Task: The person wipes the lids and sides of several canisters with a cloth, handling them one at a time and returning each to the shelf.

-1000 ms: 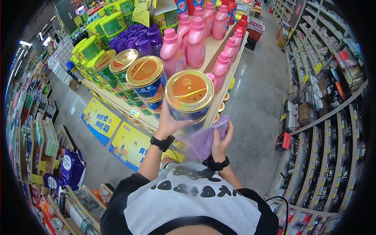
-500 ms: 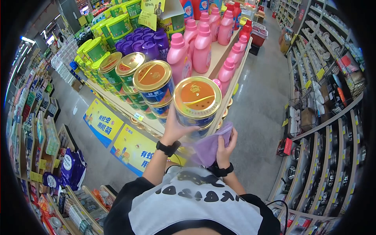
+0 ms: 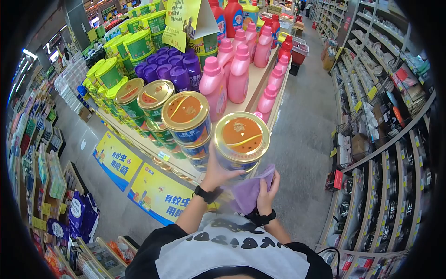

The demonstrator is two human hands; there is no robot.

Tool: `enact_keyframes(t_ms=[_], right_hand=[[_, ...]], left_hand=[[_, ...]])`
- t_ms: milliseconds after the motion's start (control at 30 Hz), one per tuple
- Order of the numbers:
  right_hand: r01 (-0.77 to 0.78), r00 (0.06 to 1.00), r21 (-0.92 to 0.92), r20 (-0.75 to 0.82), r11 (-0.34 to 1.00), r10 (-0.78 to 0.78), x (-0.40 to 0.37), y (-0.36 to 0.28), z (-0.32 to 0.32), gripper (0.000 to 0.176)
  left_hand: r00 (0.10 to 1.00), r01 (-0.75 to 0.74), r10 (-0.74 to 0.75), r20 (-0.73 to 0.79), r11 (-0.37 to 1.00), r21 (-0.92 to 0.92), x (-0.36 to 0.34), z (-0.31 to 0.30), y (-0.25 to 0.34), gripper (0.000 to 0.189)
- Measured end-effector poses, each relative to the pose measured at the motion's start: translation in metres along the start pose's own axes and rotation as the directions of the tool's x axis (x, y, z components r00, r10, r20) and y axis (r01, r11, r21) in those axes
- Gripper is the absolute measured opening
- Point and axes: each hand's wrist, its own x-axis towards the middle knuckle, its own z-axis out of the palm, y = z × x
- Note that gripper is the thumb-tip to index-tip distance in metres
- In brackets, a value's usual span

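Note:
My left hand (image 3: 218, 171) grips the near left side of a round tin (image 3: 241, 137) with a gold rim and an orange lid. The tin is at the front right corner of the display shelf; whether its base rests there is hidden. My right hand (image 3: 268, 194) is closed on a purple cloth (image 3: 247, 194), which hangs just below the tin. Left of the held tin, a stack of blue tins (image 3: 188, 123) with similar orange lids stands on the shelf, followed by green tins (image 3: 155, 100) with gold rims.
Pink bottles (image 3: 239, 74) stand behind the tins, with purple containers (image 3: 181, 76) and green tubs (image 3: 109, 72) to the left. A yellow price sign (image 3: 176, 28) rises above them. Yellow banners (image 3: 155, 190) line the display's front. Shelving (image 3: 371, 186) flanks the right aisle.
The view has shifted, so the display and the held tin sit lower in the picture. My left hand stays on the tin, and my right hand keeps the cloth.

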Motion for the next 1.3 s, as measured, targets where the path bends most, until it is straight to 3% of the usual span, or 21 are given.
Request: enact_keyframes(t_ms=[233, 467, 733, 833, 1300], right_hand=[[-0.074, 0.976, -0.051, -0.207, 0.996, 0.062, -0.013, -0.002, 0.021, 0.043], [-0.037, 0.934, -0.150, -0.358, 0.988, -0.019, -0.013, -0.025, 0.043, 0.041], [-0.036, 0.890, -0.205, -0.451, 0.978, -0.062, -0.036, -0.034, 0.051, 0.042], [-0.036, 0.874, -0.200, -0.481, 0.979, -0.066, -0.044, -0.031, 0.052, 0.043], [-0.052, 0.830, -0.180, -0.555, 0.982, -0.058, -0.053, -0.031, 0.042, 0.043]], left_hand=[[0.983, -0.004, -0.014, 0.183, 0.995, 0.101, 0.008, -0.026, -0.009, 0.135], [0.977, -0.133, 0.084, 0.194, 0.959, 0.252, 0.009, -0.032, -0.011, 0.127], [0.977, -0.162, 0.114, 0.181, 0.947, 0.277, 0.010, -0.030, -0.012, 0.128], [0.977, -0.115, 0.056, 0.204, 0.951, 0.286, 0.011, -0.030, -0.009, 0.136], [0.974, -0.169, 0.113, 0.198, 0.941, 0.294, 0.015, -0.031, -0.001, 0.122]])
